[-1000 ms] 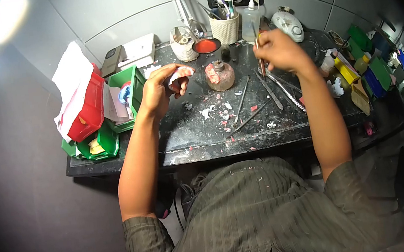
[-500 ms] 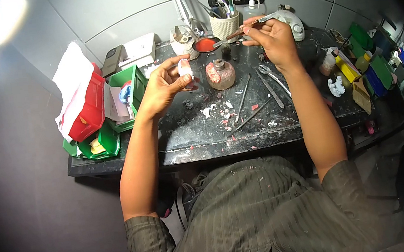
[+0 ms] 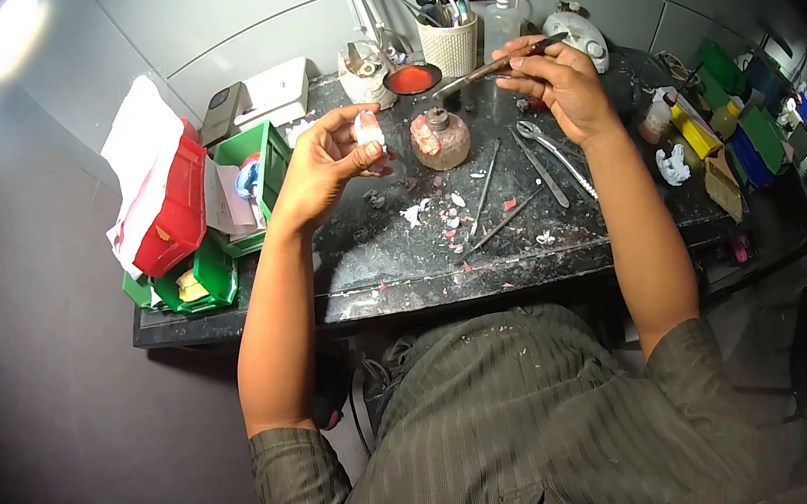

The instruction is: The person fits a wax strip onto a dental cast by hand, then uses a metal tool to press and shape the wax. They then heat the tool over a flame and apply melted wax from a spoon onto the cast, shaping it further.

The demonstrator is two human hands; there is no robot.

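My left hand (image 3: 330,162) is closed around a small white and pink piece (image 3: 368,130), which looks like a dental model with pink wax; its lower part is hidden by my fingers. In my right hand (image 3: 560,90) is a wax knife (image 3: 482,72) with a brown handle, held nearly level with its metal tip pointing left. That tip hovers just above the neck of a glass spirit burner (image 3: 441,145), smeared with pink wax. I cannot make out a flame. Behind the burner sits a dark round dish of red wax (image 3: 412,79).
Metal hand tools (image 3: 542,170) lie right of the burner among white and pink scraps. Green bins (image 3: 246,155) and a red bin (image 3: 179,214) stand left. At the back are a cup of toothbrushes (image 3: 450,48), a clear bottle (image 3: 503,23) and a phone (image 3: 223,111).
My right hand has shifted slightly right and down, taking the wax knife's tip from the red wax dish's edge to over the burner's neck. My left hand stays almost where it was.
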